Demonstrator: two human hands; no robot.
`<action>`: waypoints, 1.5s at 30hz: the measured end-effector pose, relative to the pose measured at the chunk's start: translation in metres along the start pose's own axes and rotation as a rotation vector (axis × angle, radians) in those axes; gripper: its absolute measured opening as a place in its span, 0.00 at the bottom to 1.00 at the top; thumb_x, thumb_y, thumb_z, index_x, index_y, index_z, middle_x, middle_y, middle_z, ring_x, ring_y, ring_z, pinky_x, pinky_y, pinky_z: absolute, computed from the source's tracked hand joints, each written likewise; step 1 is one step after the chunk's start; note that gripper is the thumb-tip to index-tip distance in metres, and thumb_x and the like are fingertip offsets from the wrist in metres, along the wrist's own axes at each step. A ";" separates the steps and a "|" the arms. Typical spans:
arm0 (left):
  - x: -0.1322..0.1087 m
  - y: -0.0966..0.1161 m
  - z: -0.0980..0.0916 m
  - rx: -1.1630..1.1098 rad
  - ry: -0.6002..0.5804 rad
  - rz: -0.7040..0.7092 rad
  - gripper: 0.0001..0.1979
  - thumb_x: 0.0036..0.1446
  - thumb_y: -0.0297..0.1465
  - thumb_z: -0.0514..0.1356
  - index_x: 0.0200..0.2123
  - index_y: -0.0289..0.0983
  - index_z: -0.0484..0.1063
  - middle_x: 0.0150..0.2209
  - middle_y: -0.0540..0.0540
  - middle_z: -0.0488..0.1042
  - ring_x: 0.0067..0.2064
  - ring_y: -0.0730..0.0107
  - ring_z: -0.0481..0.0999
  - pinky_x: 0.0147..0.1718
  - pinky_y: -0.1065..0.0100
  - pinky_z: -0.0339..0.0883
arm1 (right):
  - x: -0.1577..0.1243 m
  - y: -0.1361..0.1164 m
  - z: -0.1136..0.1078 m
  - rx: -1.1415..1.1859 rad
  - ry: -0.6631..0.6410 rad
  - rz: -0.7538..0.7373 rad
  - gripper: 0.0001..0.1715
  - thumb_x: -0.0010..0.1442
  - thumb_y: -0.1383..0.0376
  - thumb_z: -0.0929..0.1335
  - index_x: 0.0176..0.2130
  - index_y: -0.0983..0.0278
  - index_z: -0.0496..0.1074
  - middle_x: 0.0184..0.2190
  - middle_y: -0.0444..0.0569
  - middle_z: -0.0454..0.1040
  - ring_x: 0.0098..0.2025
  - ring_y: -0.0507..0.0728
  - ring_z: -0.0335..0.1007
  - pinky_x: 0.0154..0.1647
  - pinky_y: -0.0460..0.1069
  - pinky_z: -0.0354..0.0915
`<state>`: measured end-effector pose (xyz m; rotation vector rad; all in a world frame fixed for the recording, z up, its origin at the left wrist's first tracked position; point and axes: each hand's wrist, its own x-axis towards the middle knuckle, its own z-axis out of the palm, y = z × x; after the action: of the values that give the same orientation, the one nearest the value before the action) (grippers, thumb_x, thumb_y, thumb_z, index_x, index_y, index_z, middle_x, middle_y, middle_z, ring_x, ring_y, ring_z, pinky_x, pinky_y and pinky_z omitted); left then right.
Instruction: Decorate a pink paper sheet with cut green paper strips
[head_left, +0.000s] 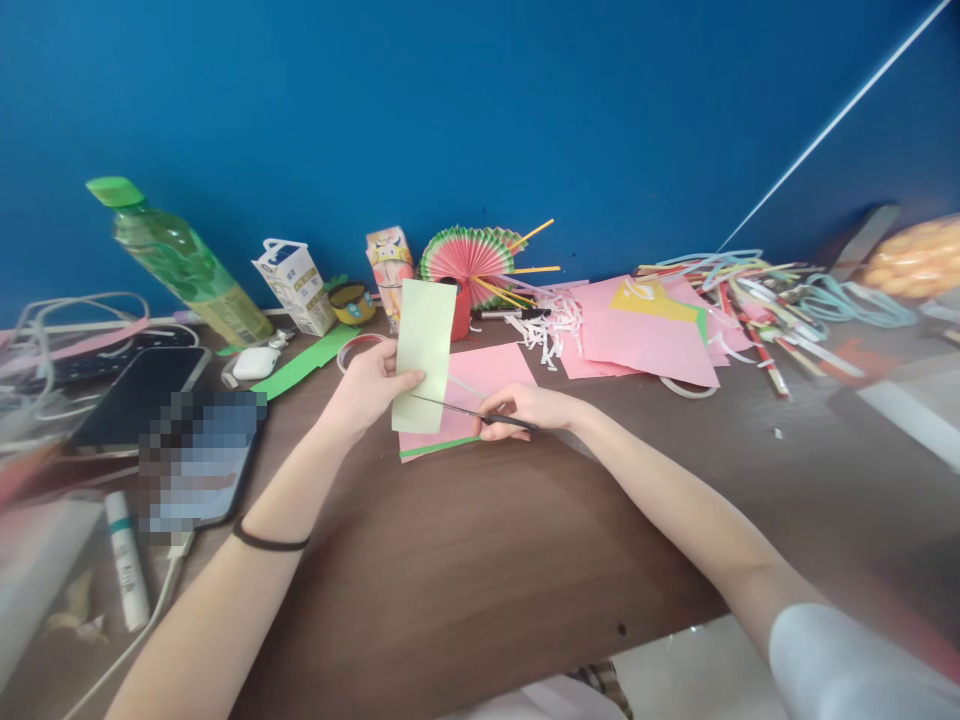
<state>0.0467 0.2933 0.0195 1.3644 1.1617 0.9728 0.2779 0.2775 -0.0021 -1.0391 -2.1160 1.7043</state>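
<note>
Right, two hands are working apart above a dark table, and the pink sheet is serving as our middle mark. Over that sheet's left side, the left hand is pinching a pale green paper, thumb lying on the front, the paper standing nearly upright. Over the sheet's right side, the right hand is closing around the handles of the scissors, whose blade is pointing left and crossing before the paper's lower part; whether it is biting into the paper, I cannot tell! A black band is circling the left wrist.

Looking behind the pink sheet, a pleated pink-and-green fan is spreading out against the wall. White paper shreds are curling behind its right corner, and more pink papers are overlapping to its right, a yellow piece lying on top. Over to the sheet's left, a bright green strip is stretching along the table, a white earbud case is sitting just beyond that, and a green-capped bottle is standing farther back.
</note>
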 end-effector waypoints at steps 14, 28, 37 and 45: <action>0.000 -0.004 0.003 0.015 -0.054 -0.023 0.20 0.39 0.30 0.66 0.39 0.34 0.70 0.38 0.43 0.78 0.41 0.57 0.77 0.40 0.58 0.71 | 0.001 0.002 0.001 -0.026 -0.020 0.005 0.18 0.50 0.54 0.70 0.34 0.66 0.72 0.24 0.41 0.65 0.17 0.43 0.52 0.22 0.44 0.56; -0.001 -0.005 0.003 0.040 -0.039 -0.015 0.18 0.40 0.30 0.66 0.37 0.35 0.70 0.37 0.44 0.78 0.40 0.57 0.77 0.39 0.58 0.70 | 0.002 0.002 0.002 0.024 -0.024 0.011 0.17 0.49 0.56 0.70 0.33 0.67 0.73 0.21 0.39 0.65 0.16 0.43 0.52 0.23 0.45 0.56; -0.003 -0.001 0.005 0.025 -0.042 -0.040 0.19 0.39 0.30 0.66 0.38 0.34 0.70 0.37 0.45 0.78 0.41 0.57 0.76 0.40 0.58 0.70 | 0.001 -0.002 0.002 0.018 -0.020 0.006 0.16 0.49 0.57 0.70 0.32 0.68 0.73 0.19 0.39 0.64 0.15 0.42 0.50 0.23 0.45 0.55; -0.003 -0.002 0.004 0.014 -0.042 -0.046 0.19 0.38 0.30 0.66 0.38 0.34 0.70 0.38 0.43 0.78 0.41 0.56 0.76 0.40 0.56 0.70 | 0.001 0.003 0.001 0.005 -0.031 -0.005 0.18 0.49 0.54 0.70 0.32 0.67 0.73 0.20 0.39 0.64 0.15 0.43 0.50 0.22 0.45 0.54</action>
<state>0.0500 0.2897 0.0169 1.3573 1.1654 0.9000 0.2772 0.2778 -0.0052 -1.0111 -2.1303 1.7331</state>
